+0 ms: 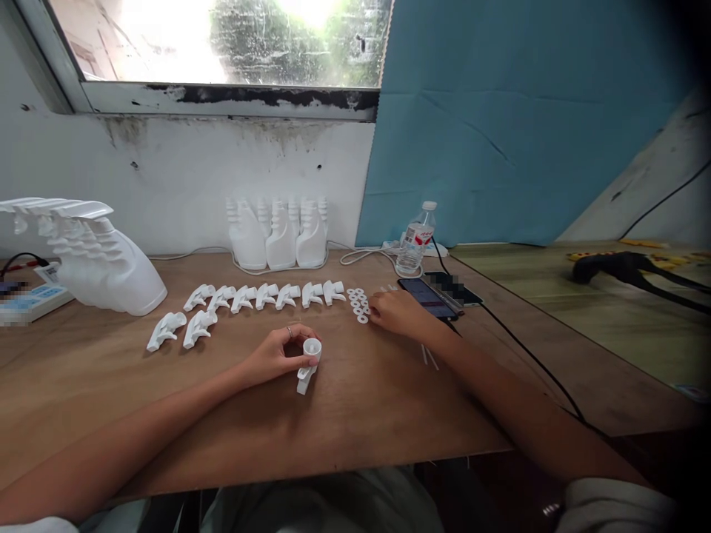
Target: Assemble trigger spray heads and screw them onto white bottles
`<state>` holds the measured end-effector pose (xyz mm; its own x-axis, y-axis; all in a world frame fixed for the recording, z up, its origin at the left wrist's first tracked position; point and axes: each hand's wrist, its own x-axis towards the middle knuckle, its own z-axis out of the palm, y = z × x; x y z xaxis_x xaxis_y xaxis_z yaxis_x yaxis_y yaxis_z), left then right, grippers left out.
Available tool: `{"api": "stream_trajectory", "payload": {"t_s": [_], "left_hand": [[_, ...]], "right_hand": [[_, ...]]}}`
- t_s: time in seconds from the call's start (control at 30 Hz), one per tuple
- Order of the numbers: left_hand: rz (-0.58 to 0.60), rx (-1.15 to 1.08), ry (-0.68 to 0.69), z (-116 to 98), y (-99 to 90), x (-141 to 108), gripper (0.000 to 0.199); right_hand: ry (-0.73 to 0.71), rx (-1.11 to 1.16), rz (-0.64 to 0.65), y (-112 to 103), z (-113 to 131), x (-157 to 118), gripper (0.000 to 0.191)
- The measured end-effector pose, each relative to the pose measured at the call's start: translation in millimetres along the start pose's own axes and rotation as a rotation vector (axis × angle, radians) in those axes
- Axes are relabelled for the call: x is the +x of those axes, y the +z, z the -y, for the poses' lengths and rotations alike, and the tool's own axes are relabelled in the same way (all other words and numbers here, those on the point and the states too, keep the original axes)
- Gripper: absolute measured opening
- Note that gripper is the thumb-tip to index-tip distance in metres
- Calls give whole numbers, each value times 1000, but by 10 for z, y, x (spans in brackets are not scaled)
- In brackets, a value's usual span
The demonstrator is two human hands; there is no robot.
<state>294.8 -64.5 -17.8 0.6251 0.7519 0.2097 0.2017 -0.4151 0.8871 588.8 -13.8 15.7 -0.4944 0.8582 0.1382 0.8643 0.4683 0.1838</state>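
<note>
My left hand (286, 352) is closed around a white trigger spray head (312, 348), its round collar opening facing up and its narrow end pointing down toward the table. Over at the right, my right hand (392, 311) rests by a cluster of small white ring washers (358, 302), with the fingers drawn together at their right edge. Whatever is between those fingertips is hidden. More white trigger spray heads (266, 296) lie in a row behind my left hand. Two others, including one spray head (167, 331), lie in front at the left.
White bottles (281, 240) stand by the wall, and a stack of white bottles (125, 266) leans at left. A water bottle (415, 240), phone (427, 297) and black cable (527, 352) are at right. Thin white tubes (429, 358) lie under my right forearm.
</note>
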Motion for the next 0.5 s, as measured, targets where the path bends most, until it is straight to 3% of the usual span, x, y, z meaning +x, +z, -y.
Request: {"api": "stream_trajectory", "payload": {"t_s": [0.1, 0.2, 0.27, 0.37, 0.5], "left_hand": [[-26, -4, -1, -19, 28, -9, 37], [-27, -41, -8, -40, 83, -40, 38], [-9, -75, -13, -51, 124, -63, 38], [15, -112, -5, -55, 167, -84, 41], [-7, -127, -8, -54, 182, -95, 48]], "right_hand": [[-87, 116, -201, -45, 163, -34, 20], [-368, 394, -593, -77, 446, -102, 19], [-530, 474, -727, -81, 634, -148, 16], [-704, 485, -756, -57, 815, -187, 16], [-830, 520, -662, -29, 861, -197, 22]]}}
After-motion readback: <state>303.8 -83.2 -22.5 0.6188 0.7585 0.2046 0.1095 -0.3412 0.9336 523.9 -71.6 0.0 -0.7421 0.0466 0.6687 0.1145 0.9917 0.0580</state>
